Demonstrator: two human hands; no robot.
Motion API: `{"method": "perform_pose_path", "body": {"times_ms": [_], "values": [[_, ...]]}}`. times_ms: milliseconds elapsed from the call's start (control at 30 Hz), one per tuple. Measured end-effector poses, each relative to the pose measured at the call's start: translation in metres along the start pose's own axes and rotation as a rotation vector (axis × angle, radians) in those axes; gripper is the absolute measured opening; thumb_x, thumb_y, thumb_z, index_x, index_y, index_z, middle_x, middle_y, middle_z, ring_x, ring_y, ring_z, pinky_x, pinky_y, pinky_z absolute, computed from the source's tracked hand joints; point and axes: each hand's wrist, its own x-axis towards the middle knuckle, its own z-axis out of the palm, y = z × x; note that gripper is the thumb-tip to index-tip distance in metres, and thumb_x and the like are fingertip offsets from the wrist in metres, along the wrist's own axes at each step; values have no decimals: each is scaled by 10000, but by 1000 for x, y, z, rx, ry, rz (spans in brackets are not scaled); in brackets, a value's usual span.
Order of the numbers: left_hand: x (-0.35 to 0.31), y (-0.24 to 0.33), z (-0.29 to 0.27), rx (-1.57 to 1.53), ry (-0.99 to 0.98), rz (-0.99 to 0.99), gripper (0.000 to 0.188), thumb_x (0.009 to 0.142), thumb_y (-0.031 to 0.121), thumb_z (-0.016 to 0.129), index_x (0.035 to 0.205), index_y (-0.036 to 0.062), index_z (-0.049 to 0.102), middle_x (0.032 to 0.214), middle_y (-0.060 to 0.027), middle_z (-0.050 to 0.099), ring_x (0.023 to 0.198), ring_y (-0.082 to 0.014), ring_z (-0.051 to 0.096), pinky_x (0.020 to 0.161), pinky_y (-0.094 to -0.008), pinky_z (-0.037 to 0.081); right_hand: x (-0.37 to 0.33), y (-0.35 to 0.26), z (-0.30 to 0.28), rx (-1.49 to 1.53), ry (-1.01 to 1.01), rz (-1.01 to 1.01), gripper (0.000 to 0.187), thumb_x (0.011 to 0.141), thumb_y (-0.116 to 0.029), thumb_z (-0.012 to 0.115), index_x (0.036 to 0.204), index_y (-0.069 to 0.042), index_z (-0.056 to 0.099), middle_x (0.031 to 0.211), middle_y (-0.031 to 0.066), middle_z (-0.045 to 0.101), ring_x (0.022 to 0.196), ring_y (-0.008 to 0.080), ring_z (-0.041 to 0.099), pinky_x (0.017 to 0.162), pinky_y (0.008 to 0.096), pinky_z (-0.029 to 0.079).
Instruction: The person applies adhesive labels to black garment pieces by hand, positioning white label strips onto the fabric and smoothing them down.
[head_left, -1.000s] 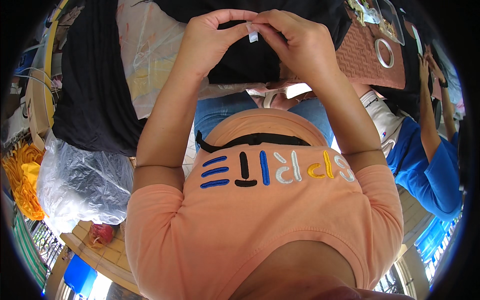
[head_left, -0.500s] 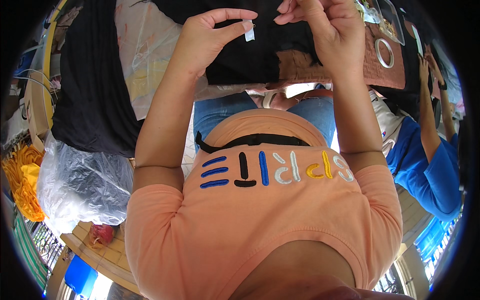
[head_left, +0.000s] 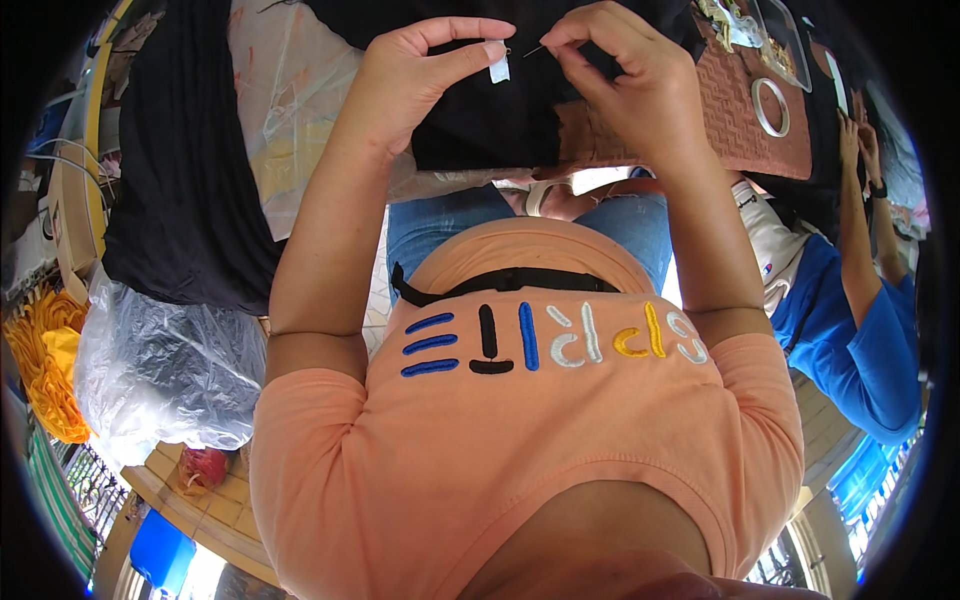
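Observation:
My left hand (head_left: 408,85) is closed in a pinch, thumb against forefinger, on a small white tag (head_left: 500,70) that hangs below the fingertips. A tiny gold-coloured bit (head_left: 508,51) shows at the tag's upper edge; its kind is too small to tell. My right hand (head_left: 645,85) pinches a thin needle (head_left: 533,50), whose free end points toward the tag with a short gap between them. Any thread is too fine to make out. Both hands are held over black cloth (head_left: 480,135) spread on the work surface.
A brown textured mat (head_left: 740,130) lies at the right, bearing a white ring like a tape roll (head_left: 770,107) and a clear plastic box (head_left: 785,45). Clear plastic sheeting (head_left: 290,110) covers the left. A co-worker in a blue top (head_left: 850,340) is at far right.
My right hand has come lower and turned, its fingertips now closer to the left hand, and the needle has become visible. My left hand and the tag stay nearly still.

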Motion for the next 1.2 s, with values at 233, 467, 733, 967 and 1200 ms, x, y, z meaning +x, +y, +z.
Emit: {"method": "perform_pose_path", "body": {"times_ms": [233,467,733,967,1200], "values": [[0,1,-1,56,15,5,227,882,169,783,1092,84,786,1010,-28,759,916,-85,677,876,-222,496,0,6,-3,30,61,-15,131,819,65,714,893,-35,673,875,76,682,776,188,690,660,287,526],[-8,15,2,182,-20,-18,238,894,169,770,1118,91,776,1042,-23,751,961,-85,667,907,-220,479,14,18,-6,795,187,365,101,913,51,666,955,-39,652,929,11,680,818,67,640,742,214,514],[-9,19,-3,75,-89,-96,255,933,139,735,1175,58,744,1105,-22,733,1019,-87,651,946,-226,470,8,10,-7,-99,27,-257,151,739,18,753,857,-45,685,893,85,685,763,279,696,642,332,558],[-8,17,1,42,-55,-42,257,886,200,778,1121,96,779,1006,-17,755,938,-72,672,895,-209,477,5,11,-6,-207,-19,-329,119,741,-46,734,846,-79,689,834,63,659,713,258,683,610,347,545],[-8,16,1,82,-49,-28,256,889,213,778,1125,112,781,1015,-15,760,948,-82,677,945,-233,471,6,9,-2,-250,-16,-361,109,746,-62,712,850,-86,688,833,58,652,699,258,678,617,353,547]]}}
